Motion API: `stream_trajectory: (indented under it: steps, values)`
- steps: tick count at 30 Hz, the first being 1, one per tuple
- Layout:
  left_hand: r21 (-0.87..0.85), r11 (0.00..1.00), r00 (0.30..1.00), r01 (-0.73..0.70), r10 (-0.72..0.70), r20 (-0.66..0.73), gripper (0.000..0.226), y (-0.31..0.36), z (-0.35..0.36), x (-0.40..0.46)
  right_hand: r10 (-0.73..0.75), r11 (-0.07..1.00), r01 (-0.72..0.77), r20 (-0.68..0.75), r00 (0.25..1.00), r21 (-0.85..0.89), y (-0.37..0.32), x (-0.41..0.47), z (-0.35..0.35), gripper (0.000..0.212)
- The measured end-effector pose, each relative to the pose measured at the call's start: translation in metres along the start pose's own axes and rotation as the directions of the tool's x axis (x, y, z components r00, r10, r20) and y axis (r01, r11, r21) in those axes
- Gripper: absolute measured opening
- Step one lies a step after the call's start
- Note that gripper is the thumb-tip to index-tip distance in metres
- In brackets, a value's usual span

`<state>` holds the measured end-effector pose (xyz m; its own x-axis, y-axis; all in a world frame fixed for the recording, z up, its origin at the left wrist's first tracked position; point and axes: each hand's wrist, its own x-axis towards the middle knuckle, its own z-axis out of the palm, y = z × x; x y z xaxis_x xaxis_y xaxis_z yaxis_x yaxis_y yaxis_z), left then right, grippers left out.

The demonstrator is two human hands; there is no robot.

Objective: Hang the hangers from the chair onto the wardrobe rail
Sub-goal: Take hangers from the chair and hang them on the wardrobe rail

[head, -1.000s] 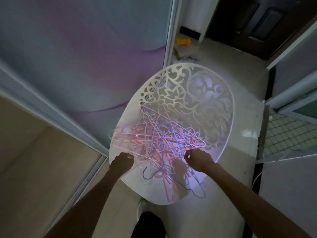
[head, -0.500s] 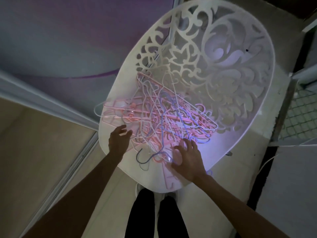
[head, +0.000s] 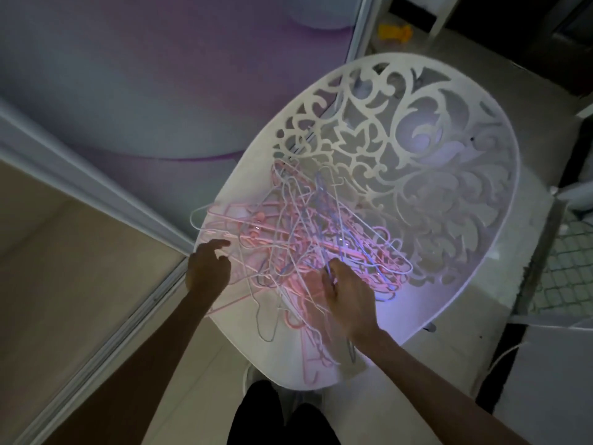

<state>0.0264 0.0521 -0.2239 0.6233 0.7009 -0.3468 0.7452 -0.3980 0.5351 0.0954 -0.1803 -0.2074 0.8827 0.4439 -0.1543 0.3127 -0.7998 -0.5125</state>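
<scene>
A: Hangers (head: 298, 248): tangled in a heap on chair (head: 481, 284) seat. Right hand (head: 349, 293) curled, seemingly pinching one wire; left hand (head: 207, 268) loose, holding nothing, touching heap edge.

B: Best lifted by the hook, shaken free singly. Nothing else on the seat.

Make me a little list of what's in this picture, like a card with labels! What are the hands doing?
place: a dim room, seen from above
chair: white chair with a cut-out swirl back
hangers: tangled pile of hangers, pink, white and blue, on the seat
left hand: left hand with fingers spread at the pile's left edge; contact unclear
right hand: right hand pinches a hanger wire in the pile
floor: a yellow thing lies beyond the chair
</scene>
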Motion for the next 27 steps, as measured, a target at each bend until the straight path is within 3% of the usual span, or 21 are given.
stream_trajectory:
  steps: [3, 5, 7, 10, 12, 14, 16, 17, 19, 21, 23, 25, 27]
  values:
    - [0.134, 0.962, 0.962, 0.237, -0.251, 0.109, 0.059, -0.017, -0.009, 0.0, 0.084, 0.991, -0.063, 0.18, 0.98, -0.118, -0.013, 0.016, 0.035, 0.042]
    - [-0.009, 0.929, 0.892, 0.369, -0.352, 0.282, 0.064, -0.028, -0.01, -0.001, 0.171, 0.975, -0.118, 0.293, 0.941, -0.19, -0.014, 0.02, 0.058, 0.05]
    - [-0.211, 0.879, 0.863, 0.427, -0.327, 0.385, 0.047, -0.035, -0.002, -0.007, 0.184, 0.952, -0.094, 0.299, 0.936, -0.293, -0.012, 0.02, 0.067, 0.05]
    - [-0.338, 0.837, 0.886, 0.43, -0.321, 0.334, 0.036, -0.046, 0.008, -0.01, 0.103, 0.96, -0.033, 0.24, 0.965, -0.28, -0.011, 0.019, 0.056, 0.033]
    - [-0.384, 0.824, 0.898, 0.416, -0.307, 0.314, 0.041, -0.039, 0.005, -0.015, 0.027, 0.977, 0.019, 0.21, 0.977, -0.214, -0.011, 0.015, 0.037, 0.037]
    - [-0.241, 0.938, 0.969, 0.249, -0.242, 0.059, 0.047, -0.027, 0.0, -0.023, -0.096, 0.984, 0.106, 0.071, 0.993, -0.144, -0.007, 0.01, 0.015, 0.045]
    - [-0.175, 0.981, 0.982, 0.083, -0.111, -0.153, 0.038, -0.008, -0.003, -0.027, -0.079, 0.986, 0.079, 0.011, 0.997, -0.15, 0.001, 0.008, -0.014, 0.049]
    - [-0.203, 0.978, 0.987, 0.044, -0.074, -0.143, 0.031, 0.002, -0.003, -0.026, -0.032, 0.991, 0.032, -0.002, 0.999, -0.132, 0.008, 0.009, -0.028, 0.053]
    - [-0.2, 0.976, 0.996, 0.082, -0.074, 0.044, 0.027, 0.02, 0.005, -0.017, 0.042, 0.999, -0.042, -0.007, 0.999, -0.014, 0.021, 0.013, -0.054, 0.054]
    - [-0.119, 0.983, 0.965, 0.141, -0.11, 0.238, 0.031, 0.035, 0.015, -0.004, 0.116, 0.946, -0.117, 0.022, 0.993, 0.303, 0.027, 0.02, -0.072, 0.027]
    - [-0.101, 0.965, 0.906, 0.24, -0.186, 0.38, 0.036, 0.046, 0.025, 0.006, 0.157, 0.827, -0.191, 0.109, 0.982, 0.528, 0.031, 0.026, -0.081, 0.022]
    - [-0.09, 0.971, 0.881, 0.223, -0.161, 0.444, 0.036, 0.051, 0.033, 0.011, 0.129, 0.833, -0.202, 0.175, 0.976, 0.516, 0.036, 0.029, -0.084, 0.026]
    - [-0.02, 0.996, 0.938, 0.083, -0.071, 0.34, 0.032, 0.049, 0.032, 0.009, 0.083, 0.869, -0.163, 0.187, 0.979, 0.466, 0.034, 0.03, -0.083, 0.025]
